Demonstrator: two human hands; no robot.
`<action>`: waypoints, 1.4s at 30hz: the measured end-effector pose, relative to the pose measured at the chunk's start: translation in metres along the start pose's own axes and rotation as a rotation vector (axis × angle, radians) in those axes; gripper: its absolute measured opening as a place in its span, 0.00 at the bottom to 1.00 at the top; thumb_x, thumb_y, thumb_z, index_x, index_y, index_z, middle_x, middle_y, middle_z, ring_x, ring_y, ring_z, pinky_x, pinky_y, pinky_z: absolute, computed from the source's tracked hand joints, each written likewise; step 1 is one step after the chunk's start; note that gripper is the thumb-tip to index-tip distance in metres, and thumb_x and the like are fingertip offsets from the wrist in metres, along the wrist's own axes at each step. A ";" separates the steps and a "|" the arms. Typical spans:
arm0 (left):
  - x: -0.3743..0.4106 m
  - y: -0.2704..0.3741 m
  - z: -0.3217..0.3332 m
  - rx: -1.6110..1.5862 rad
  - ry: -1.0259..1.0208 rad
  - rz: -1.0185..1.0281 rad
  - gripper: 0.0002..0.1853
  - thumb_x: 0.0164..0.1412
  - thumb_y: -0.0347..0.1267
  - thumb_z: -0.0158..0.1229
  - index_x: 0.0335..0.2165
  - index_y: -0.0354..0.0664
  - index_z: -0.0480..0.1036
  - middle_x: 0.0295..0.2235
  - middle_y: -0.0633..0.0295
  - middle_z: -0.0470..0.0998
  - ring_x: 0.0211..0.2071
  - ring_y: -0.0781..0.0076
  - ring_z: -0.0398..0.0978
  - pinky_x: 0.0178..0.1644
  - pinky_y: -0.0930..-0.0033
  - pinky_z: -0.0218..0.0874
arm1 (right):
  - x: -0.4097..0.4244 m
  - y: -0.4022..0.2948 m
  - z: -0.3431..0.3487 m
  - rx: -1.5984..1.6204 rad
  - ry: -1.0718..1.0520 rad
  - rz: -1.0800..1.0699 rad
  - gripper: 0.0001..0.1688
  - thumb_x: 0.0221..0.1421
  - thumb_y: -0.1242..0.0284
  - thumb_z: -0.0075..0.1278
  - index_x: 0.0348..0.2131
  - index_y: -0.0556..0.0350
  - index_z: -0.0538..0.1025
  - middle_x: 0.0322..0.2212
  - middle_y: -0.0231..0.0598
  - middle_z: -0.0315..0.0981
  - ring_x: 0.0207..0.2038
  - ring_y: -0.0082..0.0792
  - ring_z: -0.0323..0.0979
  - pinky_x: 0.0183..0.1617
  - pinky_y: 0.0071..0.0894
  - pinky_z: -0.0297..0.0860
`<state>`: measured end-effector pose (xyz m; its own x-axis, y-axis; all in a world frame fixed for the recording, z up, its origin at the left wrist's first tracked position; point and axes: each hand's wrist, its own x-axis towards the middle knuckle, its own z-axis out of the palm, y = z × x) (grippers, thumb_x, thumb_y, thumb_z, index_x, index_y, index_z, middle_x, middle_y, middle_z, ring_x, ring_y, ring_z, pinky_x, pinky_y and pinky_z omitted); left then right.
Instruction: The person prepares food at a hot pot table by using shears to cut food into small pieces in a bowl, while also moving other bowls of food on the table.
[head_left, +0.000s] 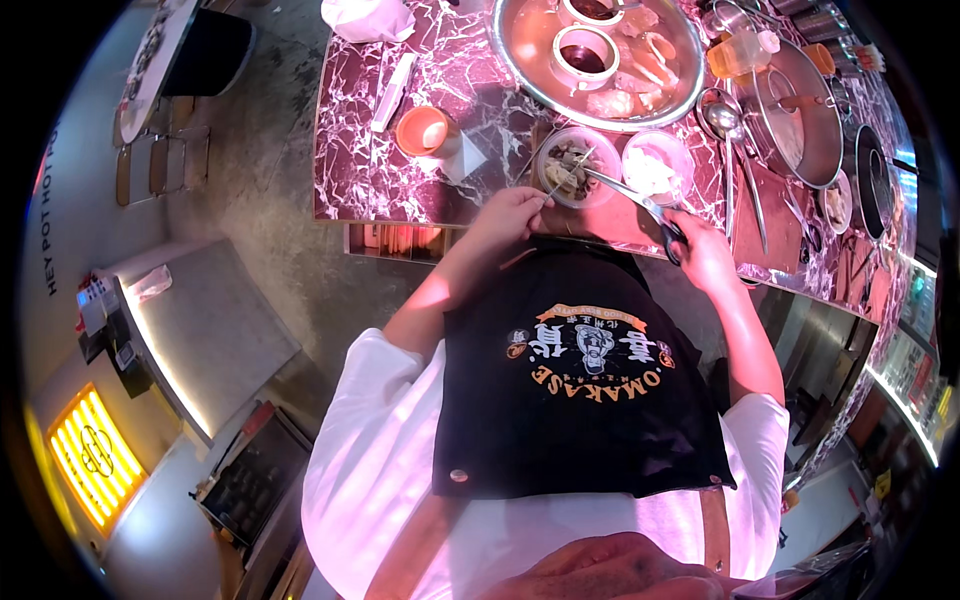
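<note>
My left hand (517, 211) pinches a thin skewer (564, 182), which slants up over a round clear plastic bowl (615, 159) of cut food pieces (568, 166). My right hand (699, 244) grips the dark handles of metal scissors (637, 196). The scissor blades reach left over the same bowl, close to the skewer; whether they touch it I cannot tell. Directly right of this bowl stands a second clear bowl (685, 161) with pale white pieces (646, 171). Both bowls sit near the front edge of the marbled table (480, 199).
Behind the bowls stands a wide metal pan (517, 82) of broth with two sauce cups. An orange cup (422, 131) is at the left. To the right are ladles (722, 118), a large metal pot (806, 112), a squeeze bottle (742, 54) and another pair of scissors (808, 229).
</note>
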<state>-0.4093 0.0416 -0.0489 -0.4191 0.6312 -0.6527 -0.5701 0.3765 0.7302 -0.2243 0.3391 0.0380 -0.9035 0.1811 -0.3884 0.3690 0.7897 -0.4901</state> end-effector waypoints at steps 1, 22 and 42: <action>0.003 -0.003 -0.003 -0.014 0.006 0.005 0.12 0.68 0.32 0.49 0.43 0.38 0.77 0.20 0.71 0.70 0.17 0.85 0.63 0.20 0.81 0.54 | -0.007 -0.004 -0.004 -0.039 0.026 -0.003 0.31 0.47 0.79 0.58 0.52 0.49 0.71 0.44 0.48 0.74 0.46 0.53 0.75 0.48 0.49 0.71; -0.035 0.033 -0.020 -0.550 -0.114 -0.324 0.15 0.72 0.30 0.41 0.50 0.34 0.68 0.16 0.72 0.60 0.10 0.85 0.53 0.13 0.81 0.46 | 0.036 -0.009 -0.011 -0.266 0.222 -0.347 0.27 0.45 0.78 0.57 0.48 0.55 0.75 0.33 0.45 0.70 0.38 0.48 0.73 0.43 0.46 0.70; 0.091 0.078 -0.005 0.657 0.191 0.421 0.16 0.62 0.32 0.52 0.45 0.37 0.78 0.32 0.53 0.81 0.31 0.64 0.79 0.37 0.64 0.69 | 0.189 0.067 -0.140 -0.601 -0.162 0.280 0.30 0.45 0.72 0.52 0.51 0.51 0.74 0.42 0.54 0.78 0.49 0.52 0.76 0.53 0.49 0.71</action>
<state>-0.4950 0.1252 -0.0517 -0.6537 0.7047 -0.2758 0.1702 0.4920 0.8538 -0.4008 0.5082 0.0414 -0.7299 0.3731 -0.5727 0.3570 0.9226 0.1461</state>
